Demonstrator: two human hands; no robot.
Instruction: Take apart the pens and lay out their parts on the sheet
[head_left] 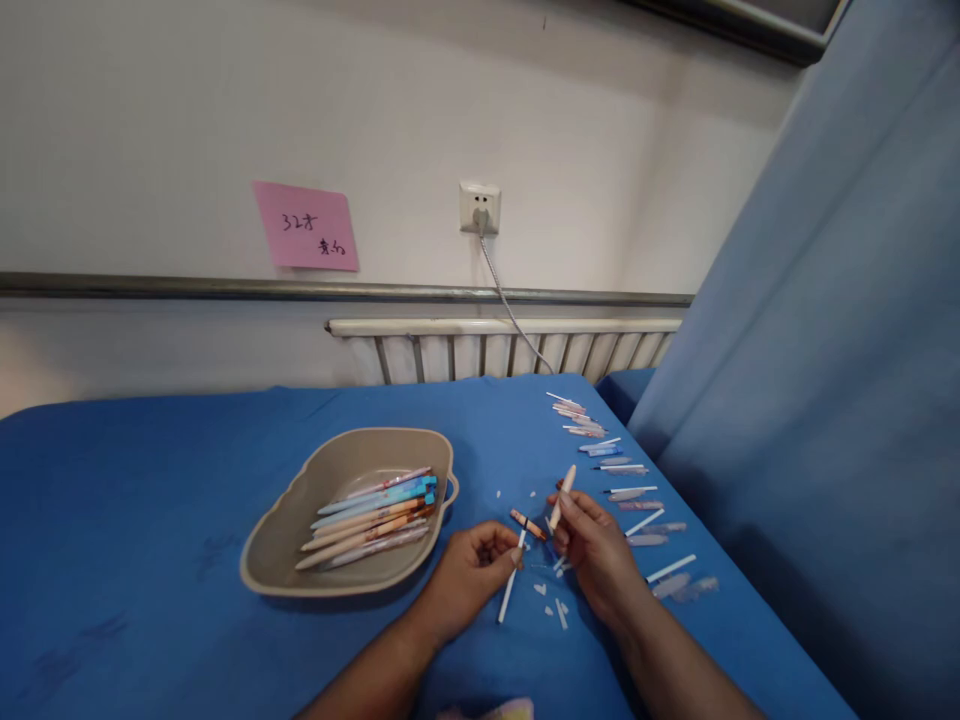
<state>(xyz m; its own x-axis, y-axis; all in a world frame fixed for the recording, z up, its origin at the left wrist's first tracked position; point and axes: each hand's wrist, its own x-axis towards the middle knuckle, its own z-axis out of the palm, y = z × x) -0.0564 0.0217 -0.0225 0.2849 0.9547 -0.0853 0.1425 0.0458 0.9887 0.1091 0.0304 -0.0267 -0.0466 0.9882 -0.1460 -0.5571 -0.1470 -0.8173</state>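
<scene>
Pinched between thumb and fingers of my left hand (480,562) is a thin white pen refill (508,594), its dark end pointing down toward me. My right hand (592,540) grips a peach-coloured pen barrel (564,497), held tilted with one end up. Between the two hands lies an orange-brown patterned pen part (529,524) with a dark band. Small white scraps (540,589) are scattered on the blue cloth below and around the hands. Part of what lies under my right hand is hidden.
A beige basin (262,560) on the left holds several assembled-looking pens (367,525). Along the right edge of the blue-covered table (150,500) lie groups of pen parts (630,494). A blue curtain (825,350) hangs at right; a cord (510,305) runs down behind the table.
</scene>
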